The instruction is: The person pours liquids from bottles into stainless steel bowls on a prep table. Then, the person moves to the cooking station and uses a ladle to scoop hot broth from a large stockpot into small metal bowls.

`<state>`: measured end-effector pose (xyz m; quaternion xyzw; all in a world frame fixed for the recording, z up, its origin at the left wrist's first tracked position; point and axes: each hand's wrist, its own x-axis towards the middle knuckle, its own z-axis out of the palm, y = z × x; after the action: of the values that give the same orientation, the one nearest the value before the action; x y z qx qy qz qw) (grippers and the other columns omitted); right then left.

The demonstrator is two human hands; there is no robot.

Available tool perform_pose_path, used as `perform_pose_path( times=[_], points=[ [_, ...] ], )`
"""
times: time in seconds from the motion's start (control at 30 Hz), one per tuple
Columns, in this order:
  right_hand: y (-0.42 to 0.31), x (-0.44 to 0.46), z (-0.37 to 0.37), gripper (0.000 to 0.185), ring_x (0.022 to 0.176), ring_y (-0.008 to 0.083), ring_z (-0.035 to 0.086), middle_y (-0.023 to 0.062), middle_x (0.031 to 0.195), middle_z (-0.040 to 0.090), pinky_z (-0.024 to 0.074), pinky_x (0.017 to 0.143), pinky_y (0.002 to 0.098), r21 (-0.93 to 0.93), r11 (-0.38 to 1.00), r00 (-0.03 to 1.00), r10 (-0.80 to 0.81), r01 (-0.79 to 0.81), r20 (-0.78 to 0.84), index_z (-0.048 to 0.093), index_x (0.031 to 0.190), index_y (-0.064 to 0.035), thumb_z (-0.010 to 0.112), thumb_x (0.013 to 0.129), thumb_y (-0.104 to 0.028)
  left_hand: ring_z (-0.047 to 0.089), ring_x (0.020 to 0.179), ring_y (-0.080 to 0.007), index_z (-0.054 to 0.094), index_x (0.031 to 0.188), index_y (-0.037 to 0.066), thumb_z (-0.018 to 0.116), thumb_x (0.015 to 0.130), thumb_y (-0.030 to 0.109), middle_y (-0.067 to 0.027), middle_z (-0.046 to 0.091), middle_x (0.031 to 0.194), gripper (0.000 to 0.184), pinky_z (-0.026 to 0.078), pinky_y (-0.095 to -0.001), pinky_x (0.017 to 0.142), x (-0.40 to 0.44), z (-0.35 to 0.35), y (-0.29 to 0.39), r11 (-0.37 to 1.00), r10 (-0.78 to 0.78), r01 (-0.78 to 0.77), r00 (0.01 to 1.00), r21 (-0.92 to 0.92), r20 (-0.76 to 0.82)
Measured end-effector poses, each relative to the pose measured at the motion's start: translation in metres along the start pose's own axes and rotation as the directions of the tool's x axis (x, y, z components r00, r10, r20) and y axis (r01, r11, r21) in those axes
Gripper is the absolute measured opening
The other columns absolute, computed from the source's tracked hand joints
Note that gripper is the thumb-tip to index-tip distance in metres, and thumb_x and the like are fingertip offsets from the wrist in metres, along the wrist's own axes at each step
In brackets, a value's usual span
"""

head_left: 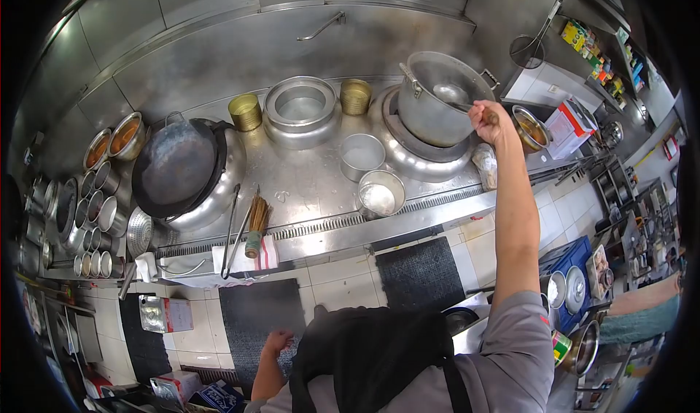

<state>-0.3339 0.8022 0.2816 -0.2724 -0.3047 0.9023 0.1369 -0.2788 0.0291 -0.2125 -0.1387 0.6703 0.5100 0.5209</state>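
Your right hand (490, 121): closed round ladle (450, 94) at mouth of stockpot (430, 125), toward right end of steel range (310, 194). Step: probably ladling; next calls for level ladle. Left hand (279, 341): grip, cannot tell.

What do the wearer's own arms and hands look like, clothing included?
Both the left hand and the right hand look gloveless, with bare forearms. The right arm's short grey fabric sleeve bears a small red mark. Little of the left sleeve shows. No cables are visible.
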Motion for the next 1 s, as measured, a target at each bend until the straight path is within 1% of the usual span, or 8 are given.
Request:
perform_pose_path(
  times=[0.2,0.3,0.43,0.6,0.7,0.8,0.93,1.0],
  points=[
    [-0.017,-0.026,0.029,0.015,0.055,0.0126,0.053,0.0035,0.065,0.049,0.0485,0.046,0.0224,0.144,0.990,0.997,-0.002,-0.009,0.078,0.045,0.075,-0.0017,0.050,0.089,-0.001,0.060,0.061,-0.0135,0.065,0.096,-0.001,0.066,0.088,0.017,-0.0068,0.063,0.077,0.019,0.046,-0.0271,0.045,-0.003,-0.003,0.002,1.000,-0.013,0.012,1.000,-0.020,-0.018],
    [-0.022,-0.041,0.045,0.015,0.056,0.0133,0.053,0.0038,0.065,0.049,0.0495,0.046,0.0227,0.192,0.975,0.986,0.081,-0.109,0.146,0.044,0.074,-0.0011,0.049,0.088,0.000,0.064,0.065,-0.0176,0.062,0.100,0.006,0.062,0.095,0.024,-0.0042,0.064,0.082,0.019,0.052,-0.0326,0.051,0.021,-0.018,-0.015,0.998,-0.015,0.012,0.999,0.060,0.052],
    [-0.017,-0.057,0.065,0.014,0.058,0.0137,0.053,0.0044,0.069,0.048,0.0523,0.048,0.0225,0.142,0.984,0.973,0.074,-0.106,0.218,0.044,0.071,-0.0010,0.048,0.084,0.001,0.065,0.071,-0.0182,0.062,0.101,0.008,0.061,0.095,0.025,-0.0039,0.065,0.088,0.018,0.054,-0.0333,0.055,0.016,-0.017,-0.016,0.998,-0.016,0.016,1.000,0.063,0.001],
    [-0.004,-0.081,0.102,0.012,0.057,0.0123,0.051,0.0038,0.071,0.046,0.0527,0.050,0.0235,0.161,0.961,0.946,0.177,-0.226,0.271,0.041,0.078,-0.0008,0.049,0.087,0.002,0.066,0.074,-0.0185,0.061,0.105,0.009,0.062,0.094,0.025,-0.0041,0.066,0.090,0.019,0.055,-0.0339,0.058,0.017,-0.018,-0.016,0.996,-0.045,0.044,0.999,0.077,0.007],
    [0.008,-0.091,0.121,0.013,0.057,0.0115,0.050,0.0032,0.071,0.046,0.0523,0.051,0.0246,0.158,0.950,0.921,0.204,-0.268,0.332,0.040,0.079,-0.0011,0.049,0.088,0.002,0.058,0.061,-0.0143,0.063,0.092,0.004,0.062,0.089,0.023,-0.0053,0.061,0.075,0.020,0.046,-0.0278,0.047,0.004,-0.010,-0.011,0.999,0.008,-0.005,0.998,0.032,-0.068],
    [0.016,-0.098,0.134,0.013,0.056,0.0109,0.051,0.0032,0.070,0.046,0.0509,0.050,0.0251,0.130,0.951,0.896,0.213,-0.282,0.389,0.039,0.083,-0.0003,0.047,0.092,0.000,0.058,0.060,-0.0144,0.063,0.091,0.003,0.062,0.088,0.022,-0.0050,0.061,0.074,0.019,0.046,-0.0281,0.047,-0.001,-0.010,-0.009,1.000,0.021,-0.022,0.998,-0.014,-0.058],
    [0.035,-0.112,0.154,0.011,0.054,0.0104,0.052,0.0029,0.069,0.046,0.0494,0.049,0.0237,0.113,0.960,0.901,0.195,-0.256,0.388,0.039,0.088,0.0023,0.046,0.095,-0.002,0.059,0.060,-0.0152,0.065,0.098,0.001,0.063,0.088,0.023,-0.0065,0.063,0.076,0.024,0.047,-0.0296,0.049,-0.003,-0.016,-0.018,0.999,0.046,-0.048,0.995,-0.023,-0.089],
    [0.046,-0.112,0.154,0.014,0.053,0.0110,0.052,0.0038,0.070,0.047,0.0496,0.049,0.0236,0.116,0.956,0.887,0.201,-0.270,0.415,0.037,0.093,0.0070,0.046,0.096,-0.004,0.060,0.060,-0.0156,0.066,0.101,0.000,0.063,0.088,0.023,-0.0076,0.065,0.078,0.027,0.047,-0.0303,0.050,0.007,-0.023,-0.034,0.996,0.087,-0.090,0.989,-0.024,-0.116]
  ],
)
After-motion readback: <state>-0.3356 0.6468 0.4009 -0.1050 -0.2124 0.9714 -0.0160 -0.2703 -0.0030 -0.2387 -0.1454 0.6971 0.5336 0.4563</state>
